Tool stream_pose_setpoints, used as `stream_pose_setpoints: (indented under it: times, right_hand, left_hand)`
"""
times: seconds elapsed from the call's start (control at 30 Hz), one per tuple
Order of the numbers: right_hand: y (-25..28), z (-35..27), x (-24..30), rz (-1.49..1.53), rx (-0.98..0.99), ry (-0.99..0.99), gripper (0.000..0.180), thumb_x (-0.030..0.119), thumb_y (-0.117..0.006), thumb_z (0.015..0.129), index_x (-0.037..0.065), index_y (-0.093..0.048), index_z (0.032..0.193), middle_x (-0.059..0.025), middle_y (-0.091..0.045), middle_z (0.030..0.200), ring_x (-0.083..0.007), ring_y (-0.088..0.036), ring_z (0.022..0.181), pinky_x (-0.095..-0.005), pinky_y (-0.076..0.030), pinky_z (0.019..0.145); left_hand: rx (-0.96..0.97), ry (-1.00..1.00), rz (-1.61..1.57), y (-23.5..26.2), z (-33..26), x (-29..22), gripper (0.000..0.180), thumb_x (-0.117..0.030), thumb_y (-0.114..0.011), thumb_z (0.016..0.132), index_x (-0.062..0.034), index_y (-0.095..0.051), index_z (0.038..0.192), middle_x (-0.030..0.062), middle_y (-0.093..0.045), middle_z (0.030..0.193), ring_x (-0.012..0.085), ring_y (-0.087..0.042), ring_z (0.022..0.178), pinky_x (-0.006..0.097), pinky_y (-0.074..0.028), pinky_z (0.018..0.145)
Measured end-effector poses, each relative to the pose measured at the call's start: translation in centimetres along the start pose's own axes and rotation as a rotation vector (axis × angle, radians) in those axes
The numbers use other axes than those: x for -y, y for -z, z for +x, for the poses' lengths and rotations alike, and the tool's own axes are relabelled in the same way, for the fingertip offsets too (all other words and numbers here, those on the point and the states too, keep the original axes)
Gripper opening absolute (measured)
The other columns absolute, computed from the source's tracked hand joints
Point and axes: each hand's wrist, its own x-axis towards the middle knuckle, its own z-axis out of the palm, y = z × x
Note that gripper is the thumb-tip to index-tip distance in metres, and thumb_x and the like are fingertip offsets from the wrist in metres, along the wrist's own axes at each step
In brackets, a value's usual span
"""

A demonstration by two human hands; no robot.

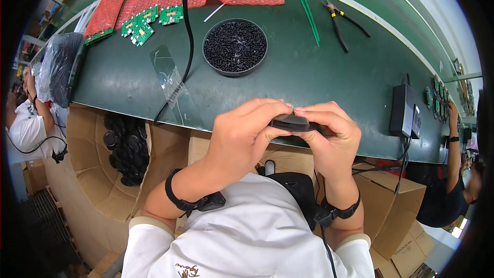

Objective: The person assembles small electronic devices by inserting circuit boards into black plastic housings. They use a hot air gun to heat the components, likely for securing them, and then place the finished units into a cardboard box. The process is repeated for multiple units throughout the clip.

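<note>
My left hand and right hand are pinching the disc by its rim, seemingly the best hold; it's looking light, stiff, perhaps slippery.

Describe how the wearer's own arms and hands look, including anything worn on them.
Left hand and right hand wear no gloves. Each arm bears a black strap with a black box; a dark cable hangs near the right one. The short white sleeves have beige cuffs.
</note>
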Motion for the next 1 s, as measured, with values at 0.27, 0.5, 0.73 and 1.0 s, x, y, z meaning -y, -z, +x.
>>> stream_pose_setpoints:
  times: [0.27, 0.5, 0.73, 1.0]
  right_hand:
    - [0.2, -0.1, -0.7, 0.111, 0.029, -0.026, 0.024, -0.003, -0.083, 0.074, 0.003, -0.079, 0.097, -0.0121, -0.077, 0.1, -0.0215, -0.071, 0.093, -0.0317, -0.056, 0.082]
    - [0.3, 0.5, -0.9, 0.187, 0.087, 0.014, 0.025, -0.002, -0.085, 0.075, 0.003, -0.079, 0.099, -0.0119, -0.076, 0.1, -0.0223, -0.07, 0.095, -0.0325, -0.057, 0.082]
    - [0.6, 0.7, -0.9, 0.174, 0.142, 0.013, 0.024, -0.004, -0.083, 0.076, 0.001, -0.078, 0.099, -0.0134, -0.075, 0.104, -0.0217, -0.071, 0.095, -0.0323, -0.058, 0.084]
    - [0.1, 0.5, -0.4, 0.347, 0.106, -0.141, 0.021, -0.01, -0.079, 0.08, -0.004, -0.074, 0.099, -0.0138, -0.071, 0.108, -0.019, -0.071, 0.096, -0.0297, -0.06, 0.085]
  left_hand:
    - [-0.012, 0.035, -0.092, 0.1, 0.2, 0.3, 0.029, -0.002, -0.081, 0.078, -0.0016, -0.074, 0.106, 0.0159, -0.076, 0.101, 0.0314, -0.075, 0.095, 0.036, -0.06, 0.076]
    - [0.065, 0.18, -0.251, 1.0, 0.5, 0.3, 0.03, -0.001, -0.082, 0.075, 0.0002, -0.078, 0.105, 0.018, -0.078, 0.108, 0.0264, -0.076, 0.1, 0.034, -0.06, 0.088]
    - [0.088, 0.208, -0.321, 1.4, 0.6, 0.6, 0.032, -0.002, -0.084, 0.074, -0.0009, -0.078, 0.105, 0.015, -0.078, 0.102, 0.0254, -0.075, 0.094, 0.033, -0.059, 0.083]
    - [0.103, 0.411, -0.564, 1.2, 0.0, 0.4, 0.033, 0.003, -0.082, 0.079, 0.0022, -0.076, 0.111, 0.0145, -0.073, 0.113, 0.0215, -0.07, 0.106, 0.032, -0.055, 0.095]
